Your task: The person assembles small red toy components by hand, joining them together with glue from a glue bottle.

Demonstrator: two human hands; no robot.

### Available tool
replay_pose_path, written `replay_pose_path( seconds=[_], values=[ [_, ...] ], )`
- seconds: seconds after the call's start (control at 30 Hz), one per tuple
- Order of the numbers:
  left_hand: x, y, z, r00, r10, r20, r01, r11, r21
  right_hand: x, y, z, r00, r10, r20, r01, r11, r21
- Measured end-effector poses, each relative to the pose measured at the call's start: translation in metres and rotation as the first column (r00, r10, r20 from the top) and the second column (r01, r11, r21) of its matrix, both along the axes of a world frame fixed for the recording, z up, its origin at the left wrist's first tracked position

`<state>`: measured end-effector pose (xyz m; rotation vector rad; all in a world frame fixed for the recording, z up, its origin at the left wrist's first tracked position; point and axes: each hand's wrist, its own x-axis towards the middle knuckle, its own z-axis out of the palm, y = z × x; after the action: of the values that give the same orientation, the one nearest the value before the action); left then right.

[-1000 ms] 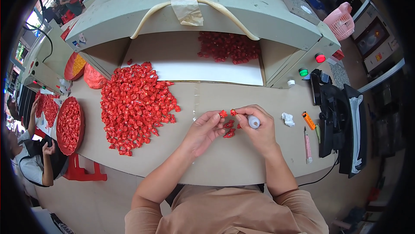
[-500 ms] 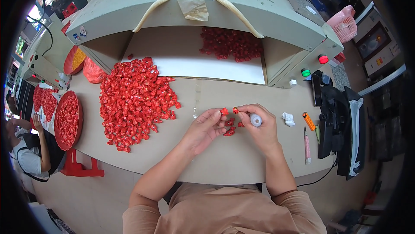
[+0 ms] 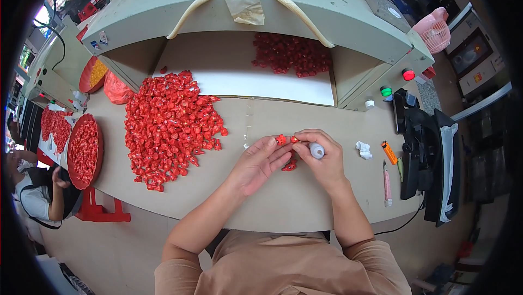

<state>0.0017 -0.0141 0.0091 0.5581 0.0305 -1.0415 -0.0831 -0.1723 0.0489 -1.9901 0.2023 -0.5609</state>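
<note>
Pinched between the thumb and finger of my left hand [image 3: 255, 168] is a small red plastic piece [image 3: 280, 140]. My right hand [image 3: 328, 165] pinches a second small red piece [image 3: 295, 139], with a gold-coloured spot on it, close beside the first. Tucked in the same right hand is a whitish small bottle [image 3: 316, 150], its round end facing up. Below the fingertips, a few more red pieces [image 3: 290, 166] lie on the table, partly covered by my hands. A large heap of similar red pieces [image 3: 171, 126] spreads to the left.
A grey-green machine hood [image 3: 359, 25] stands at the back, with dark red pieces [image 3: 289, 55] inside. To the right lie white tissue [image 3: 363, 150], an orange cutter [image 3: 389, 153] and a pink pen-like tool [image 3: 387, 186]. Another person [image 3: 41, 191] sits left beside a red tray [image 3: 98, 153].
My right hand has moved slightly left and turned, bringing its red piece closer to the one in my left hand. The other person's hand at the left has lowered.
</note>
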Motion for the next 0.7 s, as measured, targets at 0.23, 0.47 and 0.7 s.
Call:
replay_pose_path(
  seconds=[0.23,0.47,0.7],
  values=[
    [-0.0007,-0.0008,-0.0003,1.0,0.026,-0.003,-0.026,1.0,0.007,0.0011,-0.0015,-0.0072,0.999,-0.022,0.029,0.021,1.0,0.009],
    [-0.0002,-0.001,-0.0018,0.999,0.051,0.004,-0.051,0.999,0.002,-0.0006,-0.0042,-0.0065,0.999,0.003,-0.036,-0.002,1.0,0.022],
    [-0.0014,-0.0023,-0.0028,0.998,0.05,0.023,-0.05,0.999,0.015,-0.0031,-0.0007,-0.0005,0.985,-0.015,-0.173,0.057,0.969,0.241]
  ],
)
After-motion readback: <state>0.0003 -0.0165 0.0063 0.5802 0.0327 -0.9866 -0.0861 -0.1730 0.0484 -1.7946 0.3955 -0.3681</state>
